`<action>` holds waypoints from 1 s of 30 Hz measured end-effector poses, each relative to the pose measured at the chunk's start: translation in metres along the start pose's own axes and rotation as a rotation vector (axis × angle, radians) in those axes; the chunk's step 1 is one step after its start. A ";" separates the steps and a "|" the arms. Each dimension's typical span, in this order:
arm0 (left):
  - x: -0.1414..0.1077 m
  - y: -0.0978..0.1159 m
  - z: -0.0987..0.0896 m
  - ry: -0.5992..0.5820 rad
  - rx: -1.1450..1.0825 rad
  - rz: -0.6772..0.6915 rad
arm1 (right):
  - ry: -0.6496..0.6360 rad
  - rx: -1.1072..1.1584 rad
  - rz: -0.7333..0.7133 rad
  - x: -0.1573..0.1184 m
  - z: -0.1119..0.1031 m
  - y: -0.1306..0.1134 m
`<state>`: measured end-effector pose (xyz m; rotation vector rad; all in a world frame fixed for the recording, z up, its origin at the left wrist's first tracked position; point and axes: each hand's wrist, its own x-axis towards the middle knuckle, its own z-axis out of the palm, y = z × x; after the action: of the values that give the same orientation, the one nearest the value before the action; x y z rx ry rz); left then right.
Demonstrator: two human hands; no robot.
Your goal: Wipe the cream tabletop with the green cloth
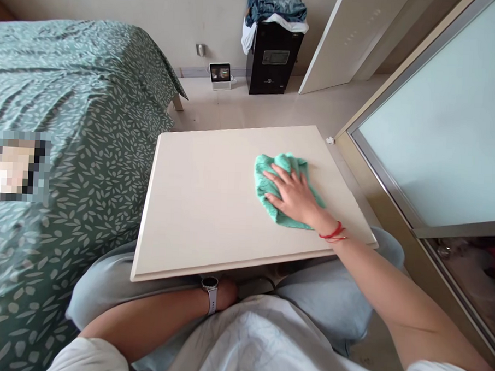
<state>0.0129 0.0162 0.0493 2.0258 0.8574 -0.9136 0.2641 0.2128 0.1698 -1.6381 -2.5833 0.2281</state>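
Observation:
A green cleaning cloth [267,200] lies spread on the right half of a cream tabletop [201,200]. My right hand [290,193] presses flat on the cloth, its fingers spread apart; a red string bracelet circles that wrist. My left hand [227,294] rests in my lap below the table's front edge, by the wrist with a watch [210,285]. Its fingers are hidden, so I cannot see whether it holds anything. The tabletop stands over my knees in light blue jeans [328,298].
A bed with a green leaf-patterned sheet [82,102] stands along the left. Behind the table are a small smart display [220,75] and a black safe [273,61] topped with folded jeans [275,6]. A frosted sliding door [439,117] closes in the right side.

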 end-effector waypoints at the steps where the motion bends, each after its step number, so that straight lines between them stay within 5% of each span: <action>1: 0.000 0.000 -0.001 -0.030 -0.003 -0.016 | 0.021 -0.014 0.050 -0.006 -0.001 0.017; 7: -0.002 0.001 -0.008 -0.101 -0.010 -0.044 | 0.159 -0.054 0.279 -0.046 0.003 0.086; 13: 0.001 0.001 -0.005 -0.100 -0.012 -0.045 | 0.221 -0.067 0.497 -0.079 0.009 0.081; 21: -0.002 0.001 -0.007 -0.089 0.005 -0.034 | 0.236 -0.110 0.590 -0.070 0.015 0.014; 30: 0.002 0.001 -0.002 -0.037 0.021 -0.021 | 0.086 0.046 0.201 -0.009 0.013 -0.130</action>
<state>0.0156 0.0175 0.0488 2.0148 0.8539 -0.9732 0.1500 0.1493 0.1783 -1.8482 -2.3351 0.2215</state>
